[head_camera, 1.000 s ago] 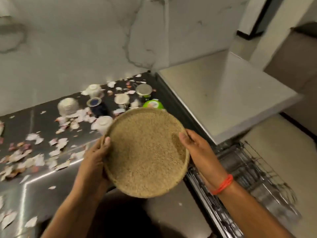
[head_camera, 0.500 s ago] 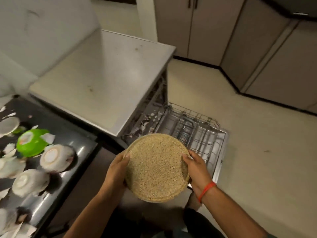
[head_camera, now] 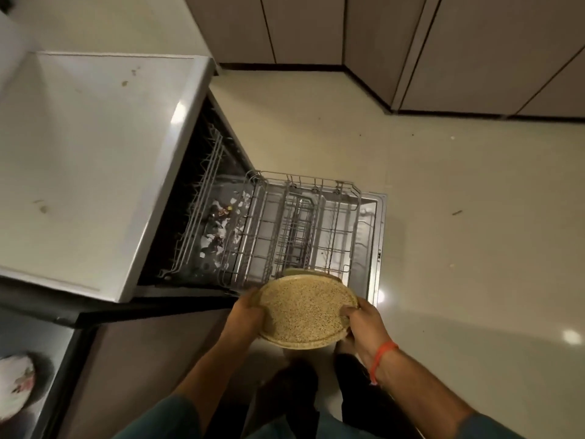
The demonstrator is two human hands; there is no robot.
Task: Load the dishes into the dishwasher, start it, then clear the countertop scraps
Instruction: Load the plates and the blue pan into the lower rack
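Dishwasher [head_camera: 95, 160] at 10 o'clock, white top, door [head_camera: 373, 236] dropped flat toward 1 o'clock. Lower rack [head_camera: 294, 229] pulled out over door; wire tines upright, most slots bare. Upper rack [head_camera: 202, 198] only partly out under the top edge, at 11 o'clock. White and dark scraps [head_camera: 221, 223] lying in the tub between the two racks. Second plate [head_camera: 304, 273], greenish rim only showing, at rack's near edge, just behind the held one; seating in tines not discernible. Cabinets [head_camera: 411, 42] along 12 to 2 o'clock, well apart. Floor [head_camera: 459, 217] pale, few specks. Counter [head_camera: 34, 343] at 8 o'clock, dark, with a white bowl [head_camera: 15, 384] at frame edge.

Plate [head_camera: 305, 312] speckled tan, round, tilted, held in air over rack's near edge, centre frame. Left hand [head_camera: 245, 315] gripping rim at plate's 9 o'clock, fingers curled under, thumb on top. Right hand [head_camera: 364, 321] gripping rim at 3 o'clock, fingers wrapped over edge. Orange band [head_camera: 381, 359] on right wrist.
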